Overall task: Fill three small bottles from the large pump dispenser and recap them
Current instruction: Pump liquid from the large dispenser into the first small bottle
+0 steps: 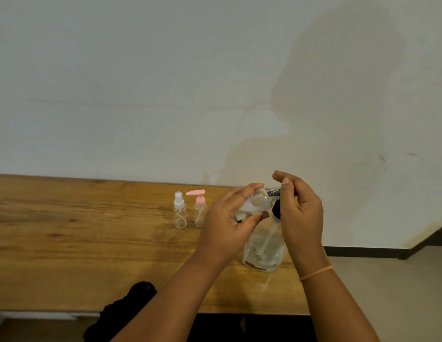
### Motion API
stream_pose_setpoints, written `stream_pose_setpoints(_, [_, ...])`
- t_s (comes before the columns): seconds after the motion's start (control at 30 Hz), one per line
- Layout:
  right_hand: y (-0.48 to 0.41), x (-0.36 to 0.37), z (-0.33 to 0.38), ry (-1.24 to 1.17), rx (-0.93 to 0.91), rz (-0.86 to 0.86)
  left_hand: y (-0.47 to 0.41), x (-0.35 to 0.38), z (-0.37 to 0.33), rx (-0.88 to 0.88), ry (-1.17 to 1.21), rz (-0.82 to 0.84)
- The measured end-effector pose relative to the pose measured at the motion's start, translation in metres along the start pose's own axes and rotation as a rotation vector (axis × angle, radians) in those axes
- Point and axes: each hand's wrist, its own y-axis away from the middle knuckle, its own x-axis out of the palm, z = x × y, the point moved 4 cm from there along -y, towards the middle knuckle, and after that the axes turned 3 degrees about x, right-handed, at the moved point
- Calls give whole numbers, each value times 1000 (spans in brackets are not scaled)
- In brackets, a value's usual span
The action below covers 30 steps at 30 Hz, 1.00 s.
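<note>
Currently: dark cloth (131, 307) lies at the near edge of the table (67, 230). Further back, spray bottle (180, 213) and pink-pump bottle (199, 211) stand upright, capped, just beside each other. Left hand (229, 223) grips the third bottle (258, 201), tipped sideways, neck at the black nozzle (274, 193). Dispenser (264, 250) stands upright under both hands, near the table's right end. Right hand (301, 213) is curled over the pump (276, 208). The top is mostly hidden, so it's probably holding it, not certain. Thin band (316, 273) sits on the right wrist.
</note>
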Motion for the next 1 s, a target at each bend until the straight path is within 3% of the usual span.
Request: stream_pose_setpoints(1.0, [-4,-6,4,5,17,138,-2,2,1,-11,12,7])
